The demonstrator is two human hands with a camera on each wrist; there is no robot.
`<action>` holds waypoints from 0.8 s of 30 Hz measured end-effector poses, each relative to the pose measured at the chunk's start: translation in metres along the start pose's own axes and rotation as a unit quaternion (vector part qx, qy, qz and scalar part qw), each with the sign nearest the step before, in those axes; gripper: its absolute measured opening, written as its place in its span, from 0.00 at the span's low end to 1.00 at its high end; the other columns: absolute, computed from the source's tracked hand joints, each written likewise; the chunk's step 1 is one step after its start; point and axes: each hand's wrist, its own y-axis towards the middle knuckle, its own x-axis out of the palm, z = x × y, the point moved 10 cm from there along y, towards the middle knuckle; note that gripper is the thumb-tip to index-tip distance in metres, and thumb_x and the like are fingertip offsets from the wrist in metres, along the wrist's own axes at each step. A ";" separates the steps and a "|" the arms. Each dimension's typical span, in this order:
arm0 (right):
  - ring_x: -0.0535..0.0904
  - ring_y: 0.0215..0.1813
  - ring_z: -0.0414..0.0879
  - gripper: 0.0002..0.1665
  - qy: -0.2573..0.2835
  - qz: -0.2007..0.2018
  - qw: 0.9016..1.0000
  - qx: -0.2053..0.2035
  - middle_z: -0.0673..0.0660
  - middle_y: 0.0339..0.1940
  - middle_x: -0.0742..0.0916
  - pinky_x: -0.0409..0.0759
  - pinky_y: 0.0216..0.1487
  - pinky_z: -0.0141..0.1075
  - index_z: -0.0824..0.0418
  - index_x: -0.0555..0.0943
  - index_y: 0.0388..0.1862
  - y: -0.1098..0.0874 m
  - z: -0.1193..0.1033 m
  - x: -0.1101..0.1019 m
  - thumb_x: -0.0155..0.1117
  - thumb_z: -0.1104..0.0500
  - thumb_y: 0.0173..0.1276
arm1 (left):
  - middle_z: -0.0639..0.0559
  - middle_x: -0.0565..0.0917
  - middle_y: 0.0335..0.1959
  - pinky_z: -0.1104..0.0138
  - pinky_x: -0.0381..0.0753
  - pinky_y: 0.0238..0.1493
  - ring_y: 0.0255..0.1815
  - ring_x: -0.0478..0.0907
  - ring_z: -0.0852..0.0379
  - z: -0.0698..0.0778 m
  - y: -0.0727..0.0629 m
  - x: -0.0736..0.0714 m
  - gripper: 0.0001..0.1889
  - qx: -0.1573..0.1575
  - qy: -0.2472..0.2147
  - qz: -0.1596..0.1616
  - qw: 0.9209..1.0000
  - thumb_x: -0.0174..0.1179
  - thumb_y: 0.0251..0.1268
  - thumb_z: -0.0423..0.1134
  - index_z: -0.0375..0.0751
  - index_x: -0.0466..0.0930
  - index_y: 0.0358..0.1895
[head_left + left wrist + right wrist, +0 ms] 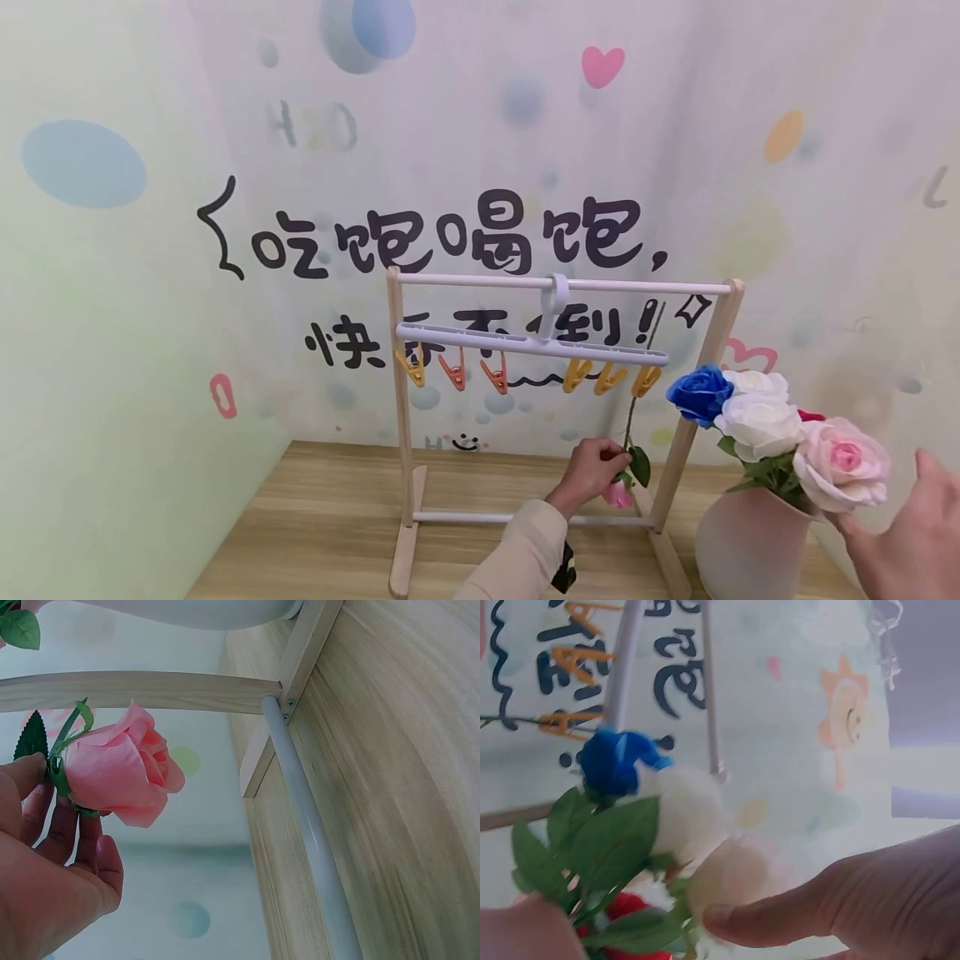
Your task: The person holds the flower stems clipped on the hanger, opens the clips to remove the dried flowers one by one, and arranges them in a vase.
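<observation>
My left hand [590,477] pinches a pink rose [120,771] at the stem and leaf just by its blossom. The rose hangs head down, its stem running up to the rightmost yellow-orange clip [647,382] of a pale hanger [480,337]. At the right edge of the head view, my right hand [911,529] is beside a light vase [742,542] of artificial roses. In the right wrist view its straight thumb [772,919] overlaps the pale pink rose [731,877]. A blue rose [699,393], white roses [761,425] and a red one [634,922] share the vase.
The hanger hooks over the top bar [480,282] of a wooden rack [401,400] on a wood-grain table [300,517]. Several other orange and yellow clips [453,373] line the hanger. Behind stands a printed wall [480,125]; the vase is right of the rack.
</observation>
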 end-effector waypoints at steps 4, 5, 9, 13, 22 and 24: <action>0.39 0.80 0.66 0.61 -0.024 0.024 0.997 -0.073 0.74 0.79 0.46 0.42 0.76 0.62 0.69 0.43 0.79 -0.013 -0.028 -0.012 0.72 0.65 0.55 | 0.58 0.80 0.26 0.75 0.74 0.26 0.25 0.72 0.69 -0.003 0.000 0.000 0.07 -0.019 -0.009 0.004 1.000 0.63 0.67 0.37 0.37 0.85 0.34; 0.39 0.80 0.68 0.60 -0.034 0.031 0.994 -0.094 0.74 0.79 0.45 0.42 0.75 0.64 0.68 0.43 0.79 -0.016 -0.036 -0.014 0.71 0.52 0.61 | 0.58 0.80 0.26 0.75 0.74 0.26 0.25 0.72 0.69 -0.004 0.000 0.000 0.07 -0.022 -0.008 0.004 1.000 0.63 0.67 0.37 0.37 0.85 0.34; 0.47 0.75 0.75 0.70 -0.004 0.092 0.971 -0.220 0.77 0.77 0.52 0.45 0.74 0.66 0.71 0.53 0.76 -0.028 -0.073 -0.019 0.40 0.15 0.58 | 0.59 0.80 0.26 0.75 0.74 0.26 0.25 0.72 0.69 -0.005 0.000 0.000 0.06 -0.026 -0.005 0.005 1.000 0.63 0.67 0.37 0.37 0.85 0.34; 0.56 0.70 0.76 0.65 0.070 0.129 0.933 -0.328 0.79 0.71 0.63 0.50 0.73 0.62 0.75 0.63 0.69 -0.038 -0.108 -0.015 0.41 0.17 0.61 | 0.59 0.80 0.26 0.75 0.73 0.27 0.25 0.71 0.69 -0.006 -0.001 0.000 0.07 -0.023 -0.005 0.005 1.000 0.63 0.67 0.37 0.37 0.85 0.34; 0.68 0.67 0.70 0.40 0.122 0.051 0.934 -0.333 0.70 0.70 0.71 0.69 0.61 0.64 0.71 0.69 0.67 -0.025 -0.157 0.047 0.75 0.62 0.59 | 0.59 0.80 0.25 0.75 0.74 0.26 0.23 0.71 0.69 -0.004 -0.003 -0.001 0.07 -0.007 -0.006 -0.005 1.000 0.63 0.67 0.38 0.37 0.85 0.34; 0.69 0.66 0.69 0.40 0.125 0.027 0.942 -0.310 0.71 0.68 0.72 0.71 0.57 0.65 0.71 0.69 0.66 -0.016 -0.159 0.066 0.75 0.67 0.56 | 0.58 0.81 0.25 0.75 0.74 0.26 0.22 0.72 0.70 -0.003 -0.004 0.000 0.08 0.004 -0.004 -0.011 1.000 0.63 0.68 0.37 0.36 0.85 0.35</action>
